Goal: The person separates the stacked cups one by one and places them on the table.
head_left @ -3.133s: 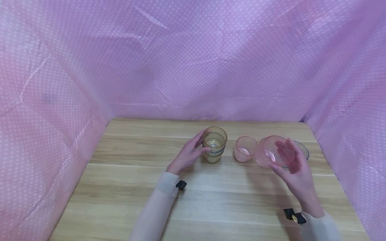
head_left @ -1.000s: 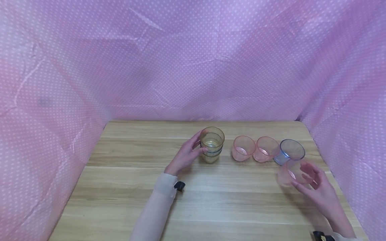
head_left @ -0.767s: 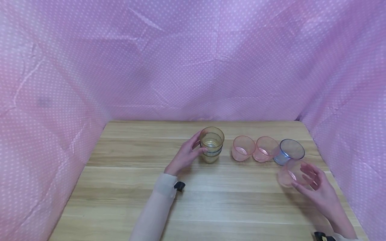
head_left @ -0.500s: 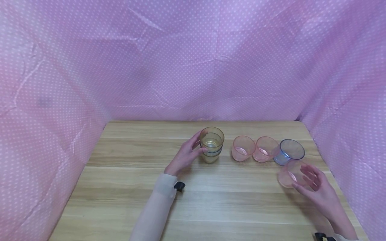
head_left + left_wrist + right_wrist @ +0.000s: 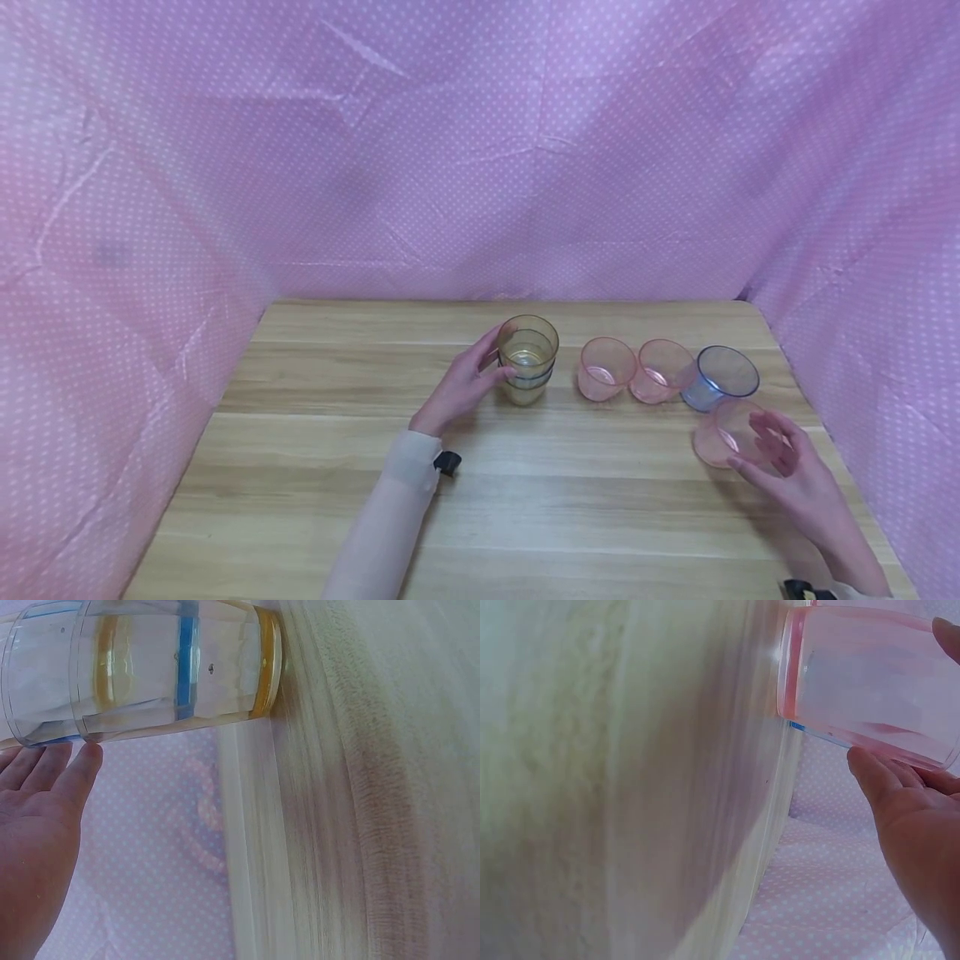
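left hand (image 5: 463, 390): our fingers (image 5: 497, 377) curl round the stack of nested clear plastic cups, yellow-tinted with a blue band (image 5: 529, 360); thumb on the far side, fingertips on the near wall. Stack stands upright on the pale wood counter (image 5: 315, 467).

right hand (image 5: 795, 479): fingers (image 5: 767, 435) are spread wide and cupped about the clear pink plastic cup (image 5: 726, 433). Fingertips touch its wall; we cannot tell whether the cup base is fully down on the counter or a bit tilted.

row beyond the right fingers: clear blue plastic cup (image 5: 720, 377) sits just past the fingertips, touching or nearly touching the pink cup. Two more clear pink plastic cups (image 5: 633, 371) stand between it and the left fingers.

doing it well: in our judgement, set the pink cup flat before loosening the fingers, and lift the hand off toward us, so that the blue cup is not knocked. Hold the stack low on the wall so it stays steady.

left wrist view: shows the blue band inside the stack (image 5: 150, 671) and only fingertips at the rim end; the head view hides that contact.

right wrist view: shows the pink cup (image 5: 870, 679) meeting the counter, with a blue edge behind it; row order shows only from the head.

surround: pink dotted cloth (image 5: 480, 150) on three sides.
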The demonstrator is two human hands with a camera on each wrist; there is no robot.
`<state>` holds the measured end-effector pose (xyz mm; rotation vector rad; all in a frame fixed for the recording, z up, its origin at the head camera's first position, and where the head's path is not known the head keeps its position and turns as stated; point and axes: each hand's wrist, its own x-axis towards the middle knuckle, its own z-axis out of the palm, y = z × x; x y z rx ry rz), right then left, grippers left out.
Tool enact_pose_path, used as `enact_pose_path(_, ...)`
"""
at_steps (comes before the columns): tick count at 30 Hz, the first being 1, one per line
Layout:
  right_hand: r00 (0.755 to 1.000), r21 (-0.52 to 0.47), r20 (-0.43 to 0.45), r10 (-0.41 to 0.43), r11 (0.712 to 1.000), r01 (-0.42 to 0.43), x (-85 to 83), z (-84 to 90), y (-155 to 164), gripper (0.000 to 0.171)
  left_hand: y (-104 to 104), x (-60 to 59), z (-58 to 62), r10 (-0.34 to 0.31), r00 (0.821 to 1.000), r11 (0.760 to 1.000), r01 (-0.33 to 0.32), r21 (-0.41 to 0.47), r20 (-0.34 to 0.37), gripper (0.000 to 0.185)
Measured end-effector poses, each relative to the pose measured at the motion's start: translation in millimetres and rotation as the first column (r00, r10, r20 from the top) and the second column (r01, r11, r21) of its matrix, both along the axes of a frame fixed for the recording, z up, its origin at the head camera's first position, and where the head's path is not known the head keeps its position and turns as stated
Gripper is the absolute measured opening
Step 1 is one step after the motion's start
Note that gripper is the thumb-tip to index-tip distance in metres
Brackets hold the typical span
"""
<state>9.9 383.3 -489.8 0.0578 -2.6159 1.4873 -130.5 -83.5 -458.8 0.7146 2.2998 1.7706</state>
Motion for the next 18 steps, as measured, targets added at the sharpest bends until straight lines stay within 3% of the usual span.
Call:
enact_pose_path(4, 1.0, 0.027, -0.024, 0.01, 1.0, -0.009, 0.1, 0.1, 0.2, 0.093, 0.4, -0.5, 0.7, -0.003, 1.0, 1.0, 0.003, 0.003, -0.001, 0.074)
enact_pose_path(9, 1.0, 0.086, 0.023, -0.004, 0.996, 0.002, 3.4, 6.5, 0.8, 0.104, 0.5, -0.5, 1.2, 0.006, 1.0, 1.0, -0.006, 0.004, 0.007, 0.074)
enact_pose_path(13, 0.996, 0.113, 0.044, -0.076, 0.991, 0.071, 8.5, 16.3, 2.2, 0.099, 0.6, 0.8, 1.2, 0.009, 1.0, 1.0, -0.009, 0.008, 0.016, 0.074)
enact_pose_path(18, 0.988, 0.081, -0.029, -0.151, 0.985, 0.153, 9.3, 32.6, -0.4, 0.086, 1.1, 2.6, 0.3, 0.018, 1.0, 1.0, -0.018, 0.007, 0.021, 0.073)
